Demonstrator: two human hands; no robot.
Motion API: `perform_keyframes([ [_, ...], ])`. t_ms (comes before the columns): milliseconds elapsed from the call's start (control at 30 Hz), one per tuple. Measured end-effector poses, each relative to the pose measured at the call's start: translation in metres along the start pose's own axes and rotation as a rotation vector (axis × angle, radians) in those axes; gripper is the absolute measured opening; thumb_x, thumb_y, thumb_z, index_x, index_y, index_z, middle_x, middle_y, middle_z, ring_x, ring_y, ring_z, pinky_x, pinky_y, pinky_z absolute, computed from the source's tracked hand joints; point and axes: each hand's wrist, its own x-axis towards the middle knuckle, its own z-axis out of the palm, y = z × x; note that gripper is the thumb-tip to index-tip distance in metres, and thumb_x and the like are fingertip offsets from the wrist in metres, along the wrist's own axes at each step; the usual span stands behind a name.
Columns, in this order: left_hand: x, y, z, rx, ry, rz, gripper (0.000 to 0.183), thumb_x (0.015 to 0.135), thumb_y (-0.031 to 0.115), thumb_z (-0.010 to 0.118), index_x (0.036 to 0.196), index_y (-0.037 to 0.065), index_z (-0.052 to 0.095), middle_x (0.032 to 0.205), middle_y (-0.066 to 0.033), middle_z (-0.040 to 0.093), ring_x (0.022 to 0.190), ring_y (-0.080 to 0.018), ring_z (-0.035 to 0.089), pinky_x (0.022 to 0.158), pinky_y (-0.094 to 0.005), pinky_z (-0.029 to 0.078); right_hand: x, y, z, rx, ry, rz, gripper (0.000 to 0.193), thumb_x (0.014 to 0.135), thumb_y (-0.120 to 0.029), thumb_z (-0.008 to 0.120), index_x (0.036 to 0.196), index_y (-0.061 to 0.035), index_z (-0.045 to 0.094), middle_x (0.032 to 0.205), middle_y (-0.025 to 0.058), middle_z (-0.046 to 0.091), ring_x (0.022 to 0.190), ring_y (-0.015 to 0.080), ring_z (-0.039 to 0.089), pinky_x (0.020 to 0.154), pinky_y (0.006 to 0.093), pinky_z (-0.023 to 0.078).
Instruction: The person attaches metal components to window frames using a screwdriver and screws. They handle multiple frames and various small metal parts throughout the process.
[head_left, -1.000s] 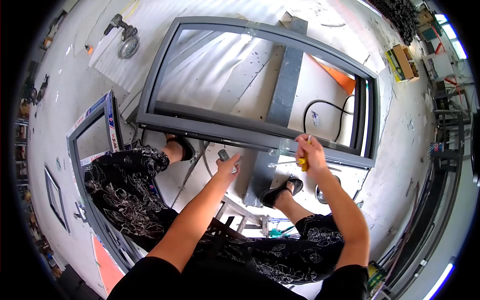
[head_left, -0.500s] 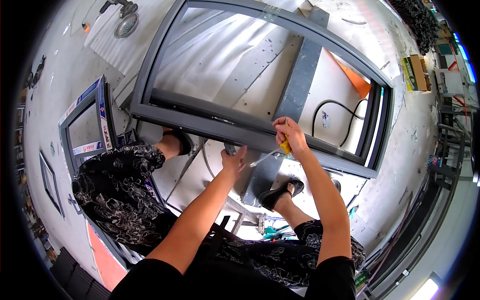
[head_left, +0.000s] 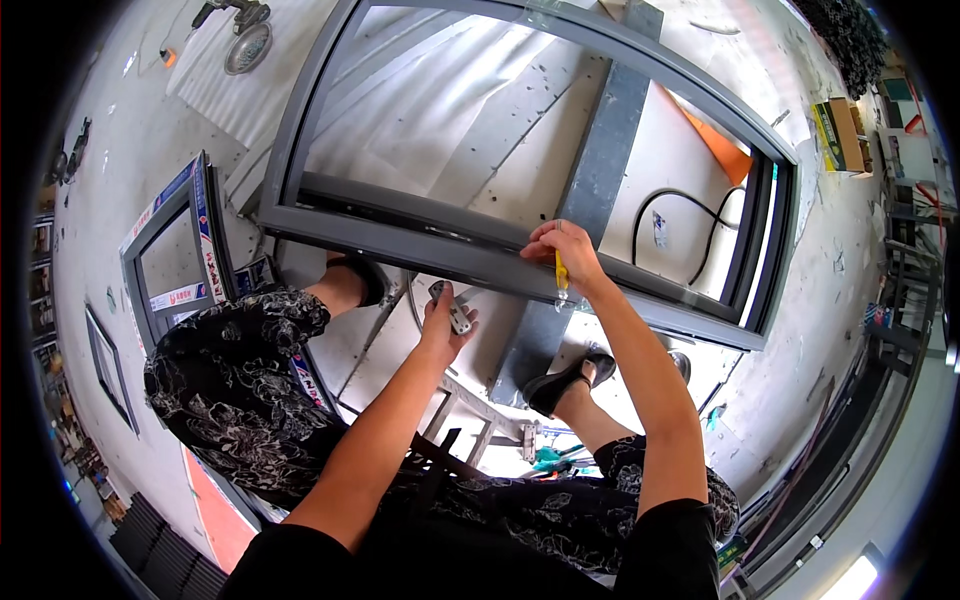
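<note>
A large dark grey window frame [head_left: 385,240] lies in front of me. My left hand [head_left: 443,335], below its near bar, is closed round a small silvery metal piece with dark holes [head_left: 456,309], like a hinge or lock part; its exact kind is unclear. Over that same bar, my right hand [head_left: 572,252] grips a yellow-handled screwdriver [head_left: 561,273]. The handle points toward me, with a short pale end beyond it. Whether the right fingertips touch the bar I cannot tell.
Beneath the frame runs a grey beam [head_left: 598,150], with a black cable [head_left: 637,225] on its right. A smaller taped frame [head_left: 212,240] stands at the left. Far left lies a metal bowl [head_left: 248,48]; a cardboard box [head_left: 848,135] sits at the right.
The screwdriver has swung from pointing left toward my left hand to pointing down toward me. My right hand has shifted slightly left and up; my left hand has turned, bringing the metal piece into view.
</note>
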Motion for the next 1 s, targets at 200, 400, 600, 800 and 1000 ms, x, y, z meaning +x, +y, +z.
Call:
perform_keyframes([
  [200, 0.001, 0.0, 0.002, -0.083, 0.009, -0.087, 0.043, 0.09, 0.053, 0.055, 0.115, 0.017, 0.048, 0.1, -0.006, 0.056, 0.101, -0.0254, 0.056, 0.094, -0.0478, 0.042, 0.0, -0.007, -0.001, -0.054, 0.006, 0.09, 0.02, 0.083, -0.007, 0.045, 0.097, 0.0036, 0.054, 0.093, 0.0224, 0.069, 0.083, 0.0255, 0.068, 0.083, 0.0305, 0.053],
  [400, 0.012, -0.004, -0.01, -0.18, 0.008, -0.092, 0.046, 0.094, 0.052, 0.049, 0.119, 0.014, 0.049, 0.108, -0.0081, 0.059, 0.105, -0.0252, 0.055, 0.1, -0.048, 0.036, 0.004, 0.018, 0.001, -0.217, 0.01, -0.03, 0.019, 0.083, -0.009, 0.05, 0.083, 0.0059, 0.062, 0.077, 0.0108, 0.065, 0.072, 0.0168, 0.063, 0.069, 0.0243, 0.049],
  [600, 0.018, -0.003, -0.015, -0.314, -0.06, -0.161, 0.043, 0.097, 0.048, 0.043, 0.113, 0.01, 0.053, 0.102, -0.0091, 0.061, 0.103, -0.0254, 0.056, 0.098, -0.0463, 0.039, -0.001, 0.028, 0.002, -0.249, 0.1, -0.018, 0.019, 0.08, -0.01, 0.053, 0.076, 0.0056, 0.064, 0.071, 0.0072, 0.062, 0.065, 0.0135, 0.056, 0.063, 0.0235, 0.045],
  [800, 0.003, -0.024, -0.027, -0.409, -0.069, -0.235, 0.039, 0.096, 0.048, 0.043, 0.112, 0.015, 0.056, 0.102, -0.0098, 0.061, 0.099, -0.026, 0.057, 0.095, -0.0479, 0.04, -0.03, 0.05, 0.006, -0.322, 0.042, -0.03, 0.021, 0.079, -0.011, 0.053, 0.072, 0.0053, 0.064, 0.065, 0.0068, 0.059, 0.06, 0.0133, 0.052, 0.058, 0.0271, 0.042],
  [1000, -0.015, -0.039, -0.03, -0.423, -0.04, -0.211, 0.066, 0.081, 0.074, 0.044, 0.12, 0.022, 0.052, 0.117, -0.0125, 0.054, 0.104, -0.0293, 0.054, 0.102, -0.0544, 0.031, -0.043, 0.066, 0.018, -0.212, 0.067, 0.007, 0.02, 0.079, -0.012, 0.055, 0.072, 0.0041, 0.064, 0.066, 0.006, 0.059, 0.062, 0.013, 0.053, 0.058, 0.0258, 0.041],
])
